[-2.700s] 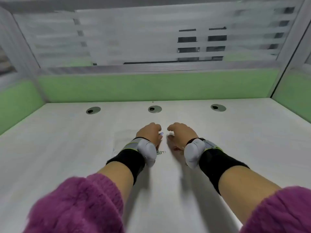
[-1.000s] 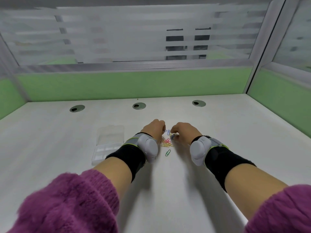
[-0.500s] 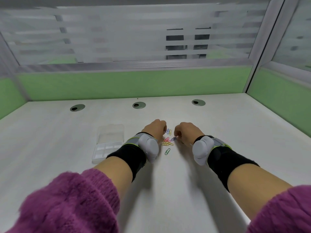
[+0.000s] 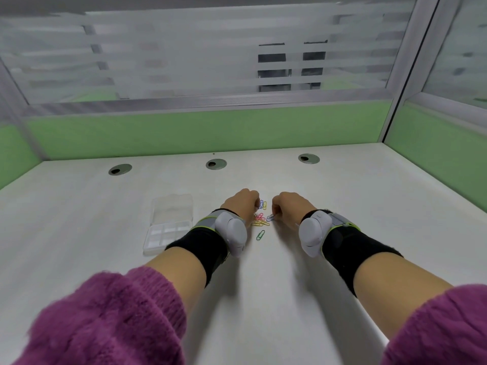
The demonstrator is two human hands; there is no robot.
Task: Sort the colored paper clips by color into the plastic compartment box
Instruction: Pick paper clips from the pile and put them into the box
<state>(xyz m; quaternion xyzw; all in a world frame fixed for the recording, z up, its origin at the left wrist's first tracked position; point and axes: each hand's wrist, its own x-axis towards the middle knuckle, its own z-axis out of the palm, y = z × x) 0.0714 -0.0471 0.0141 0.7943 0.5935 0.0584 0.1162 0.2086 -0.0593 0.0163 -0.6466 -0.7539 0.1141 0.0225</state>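
A small pile of colored paper clips (pink, yellow, orange) lies on the white desk between my hands. A blue clip and a yellow clip lie just behind the pile, and a green clip lies alone in front of it. My left hand is curled with its fingertips at the pile's left edge. My right hand pinches a bluish clip at the pile's right edge. The clear plastic compartment box lies open to the left, with its lid folded back.
Three round cable grommets sit along the back of the desk. Green partition walls close off the back and both sides. Both wrists carry black bands with grey sensor pods.
The view has swung so the box and clips are now in sight. My hands have drawn slightly apart, and the right hand has pulled a bluish clip out to the pile's right edge.
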